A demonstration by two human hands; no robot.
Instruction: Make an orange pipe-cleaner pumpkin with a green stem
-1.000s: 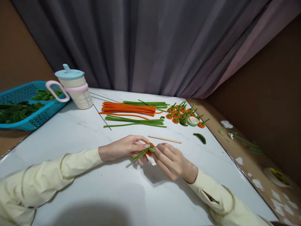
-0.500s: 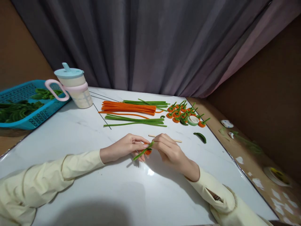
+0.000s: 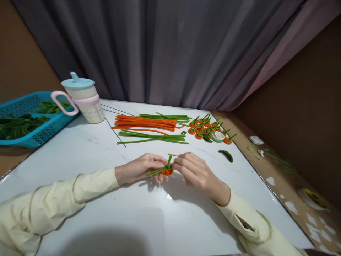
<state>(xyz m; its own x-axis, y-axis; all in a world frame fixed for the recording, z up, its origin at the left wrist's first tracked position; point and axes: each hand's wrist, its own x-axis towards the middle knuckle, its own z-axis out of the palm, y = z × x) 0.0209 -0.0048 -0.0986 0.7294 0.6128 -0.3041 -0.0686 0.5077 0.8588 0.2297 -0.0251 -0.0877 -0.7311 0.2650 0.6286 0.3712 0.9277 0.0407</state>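
Note:
Between my two hands, above the tabletop, is a small orange pipe-cleaner pumpkin [image 3: 167, 172] with a green stem standing up and a loose green end pointing left. My left hand [image 3: 144, 167] is closed on its left side, thumb on top and fingertips beneath. From the right, my right hand [image 3: 195, 172] pinches at the pumpkin near the stem's base; its fingertips are partly hidden. A thin wooden stick [image 3: 173, 154] lies on the table behind my right hand, which covers most of it.
Orange pipe cleaners [image 3: 145, 122] and green pipe cleaners [image 3: 154, 136] lie in bundles ahead. Several finished-looking pumpkins [image 3: 199, 136] stand at the back right beside a tape roll [image 3: 218, 136]. A curled green piece [image 3: 226, 155] lies nearer. A lidded cup [image 3: 89, 106] and blue basket [image 3: 39, 137] are left.
The pumpkin has turned in my fingers: its stem now stands up, and the loose green end points more to the left. My right hand has shifted slightly right.

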